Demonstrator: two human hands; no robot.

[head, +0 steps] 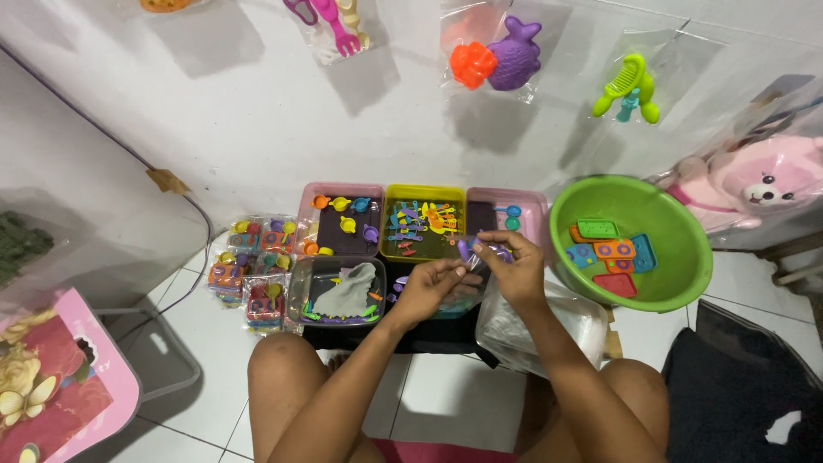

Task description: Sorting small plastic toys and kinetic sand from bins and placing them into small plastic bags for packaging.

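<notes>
Centrally, a small purple toy piece (480, 250) is pinched in the narrow grip of the right hand (514, 270), over a clear plastic bag (467, 291). The left hand (433, 287), its fingers closed on the bag edge, lies at eight o'clock from the piece. The piece's long axis seems to run from nine to three o'clock. The yellow tray (424, 225) sits at twelve o'clock, the green bowl (686, 283) at three.

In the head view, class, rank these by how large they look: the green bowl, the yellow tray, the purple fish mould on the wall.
1. Green bowl
2. Yellow tray
3. Purple fish mould
The mould hangs farther from the camera, so its true size is unsure.
</notes>
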